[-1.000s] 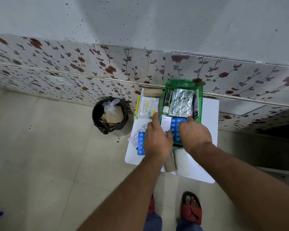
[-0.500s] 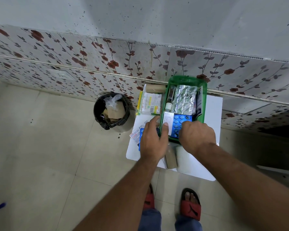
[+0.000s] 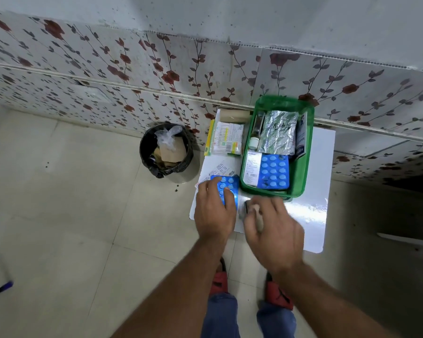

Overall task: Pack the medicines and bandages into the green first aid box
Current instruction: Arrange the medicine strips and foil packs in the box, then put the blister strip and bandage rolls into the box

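Now: hands by the green box

I see the left hand [image 3: 214, 211] lying flat on a blue pill sheet [image 3: 226, 189] on the white table [image 3: 310, 211], holding nothing. My right hand [image 3: 271, 228] curls around a tan bandage roll [image 3: 255, 215], just below the green box [image 3: 303, 167].

- A green first aid box [image 3: 303, 167] is seen on a white table [image 3: 320, 191];
- blue blister packs are shown, one in the box [image 3: 274, 170], one on the table [image 3: 226, 185];
- a silver foil pouch [image 3: 277, 132] is crinkled;
- wall tiles [image 3: 108, 69] are patterned with red flowers on grey stems;
- a black bin [image 3: 166, 152] is noted;
- red sandals [image 3: 279, 296] are worn.
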